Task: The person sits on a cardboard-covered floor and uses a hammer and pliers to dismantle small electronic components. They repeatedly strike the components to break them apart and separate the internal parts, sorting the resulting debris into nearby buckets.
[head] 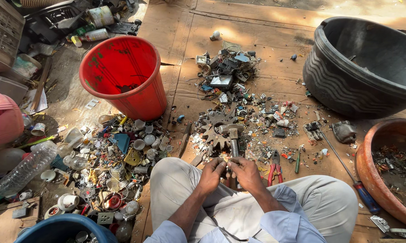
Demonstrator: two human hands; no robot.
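Both hands meet over the lap, left hand [212,173] and right hand [244,173] pinched together on a small piece too hidden to identify, while the hammer [233,140] lies just ahead, handle pointing toward them, nearer the right.

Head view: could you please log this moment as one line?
left hand: pinching small part | right hand: same part | steel hammer: on toothed metal gear | red plastic bucket: upright
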